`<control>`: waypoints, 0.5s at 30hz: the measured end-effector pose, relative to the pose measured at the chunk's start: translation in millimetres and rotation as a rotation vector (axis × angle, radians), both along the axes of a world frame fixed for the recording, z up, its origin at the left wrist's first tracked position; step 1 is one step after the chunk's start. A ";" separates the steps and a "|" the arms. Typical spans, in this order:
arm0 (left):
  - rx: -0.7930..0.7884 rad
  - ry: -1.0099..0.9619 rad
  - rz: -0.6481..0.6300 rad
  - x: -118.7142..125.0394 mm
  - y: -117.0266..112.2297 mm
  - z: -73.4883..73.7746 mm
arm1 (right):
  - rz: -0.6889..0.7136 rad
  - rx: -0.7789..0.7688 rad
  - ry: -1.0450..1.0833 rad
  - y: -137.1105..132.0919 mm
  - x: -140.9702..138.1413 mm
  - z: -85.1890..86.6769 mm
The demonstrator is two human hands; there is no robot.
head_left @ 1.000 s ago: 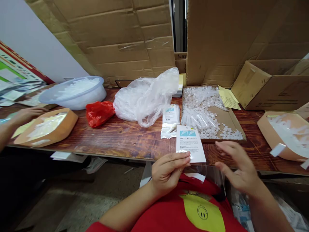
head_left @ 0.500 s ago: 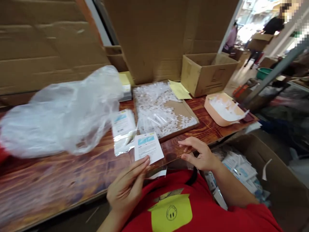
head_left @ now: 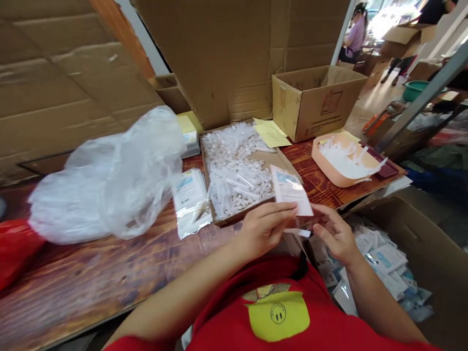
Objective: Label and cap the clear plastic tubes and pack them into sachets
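My left hand (head_left: 266, 228) pinches the lower edge of a small clear packet with a white and blue card (head_left: 290, 189) inside, held over the table's front edge. My right hand (head_left: 334, 233) touches the packet's lower right corner, fingers curled around its clear flap. Just behind the packet lies a shallow cardboard tray (head_left: 281, 161) heaped with small clear plastic parts. A stack of finished packets (head_left: 190, 197) lies on the wooden table (head_left: 109, 268) to the tray's left.
A large crumpled clear plastic bag (head_left: 109, 178) and a red bag (head_left: 16, 248) lie at left. A beige tub (head_left: 338, 163) of white strips and an open carton (head_left: 316, 100) stand at right. A floor carton (head_left: 420, 243) by my right side holds several packets. People stand far back right.
My head has turned right and the view has swung that way. The packet moved right with my left hand, and my right hand came in and took hold of its lower corner.
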State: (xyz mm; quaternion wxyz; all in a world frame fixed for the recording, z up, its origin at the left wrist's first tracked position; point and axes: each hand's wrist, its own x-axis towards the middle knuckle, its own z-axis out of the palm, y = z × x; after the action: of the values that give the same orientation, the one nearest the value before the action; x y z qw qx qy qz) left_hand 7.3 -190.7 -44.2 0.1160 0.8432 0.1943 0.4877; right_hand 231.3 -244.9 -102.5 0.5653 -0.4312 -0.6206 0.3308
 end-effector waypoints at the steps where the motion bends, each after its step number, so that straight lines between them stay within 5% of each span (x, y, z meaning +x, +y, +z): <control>1: -0.012 -0.011 -0.010 12.7 10.8 -5.3 | -0.027 -0.059 0.063 4.1 1.3 2.3; 8: -0.317 0.115 0.081 90.1 67.5 -34.3 | -0.285 -0.367 0.239 49.3 28.7 1.8; 11: -0.444 0.260 0.128 104.9 68.1 -34.9 | -0.407 -0.346 -0.002 65.5 40.3 -9.1; 15: -0.483 0.349 0.134 98.4 50.3 -26.9 | -0.630 -0.118 -0.577 73.0 41.2 -16.7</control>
State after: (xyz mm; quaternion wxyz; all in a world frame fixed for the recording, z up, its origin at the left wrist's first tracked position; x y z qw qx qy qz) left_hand 105.7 -140.4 -71.1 0.2457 0.8475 0.3767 0.2818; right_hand 272.5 -171.9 -119.2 0.4164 -0.7059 -0.5714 0.0428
